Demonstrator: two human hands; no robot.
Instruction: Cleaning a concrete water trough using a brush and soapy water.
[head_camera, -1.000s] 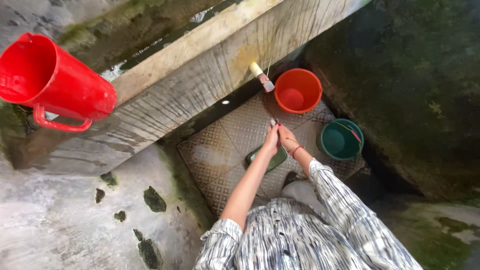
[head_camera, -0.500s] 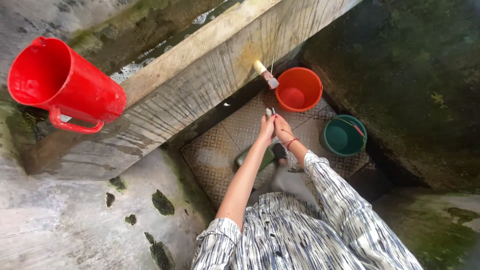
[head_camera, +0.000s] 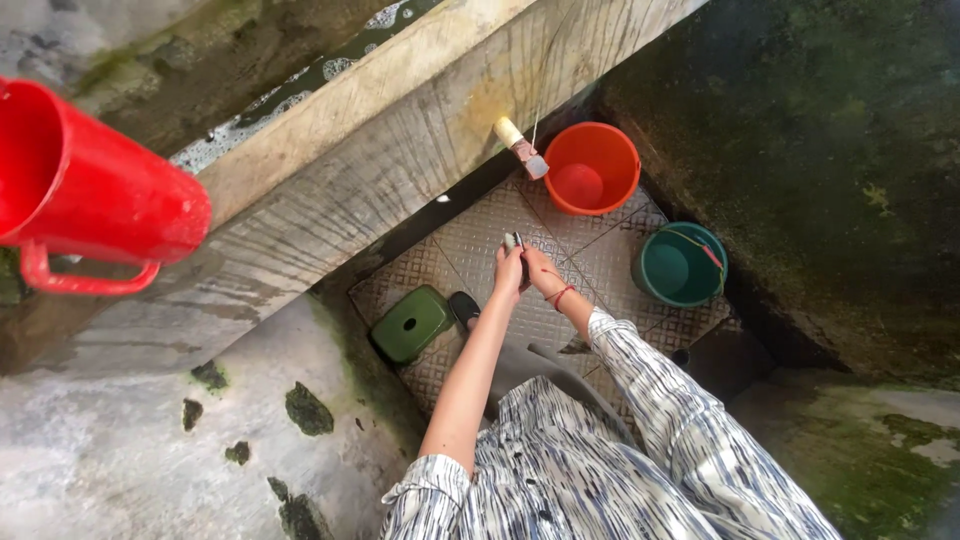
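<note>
My left hand (head_camera: 507, 270) and my right hand (head_camera: 537, 270) are held together above the patterned metal floor plate (head_camera: 590, 262), both closed around a small pale object (head_camera: 511, 240) whose tip sticks up between the fingers. A red thread circles my right wrist. Just beyond the hands, a short tap (head_camera: 521, 148) sticks out of the concrete trough wall (head_camera: 330, 190), with an orange bucket (head_camera: 592, 168) beneath it. A green bucket (head_camera: 681, 265) stands to the right of my hands.
A red plastic jug (head_camera: 80, 200) sits on the wall ledge at the left. A green low stool (head_camera: 411, 323) and a dark sandal (head_camera: 464, 307) lie on the floor plate. Mossy wet concrete surrounds the sunken plate; foamy water fills the trough.
The hands have shifted slightly left and toward me, still clasped on the small object. The view moved, and the green stool now shows fully, left of my arm.
</note>
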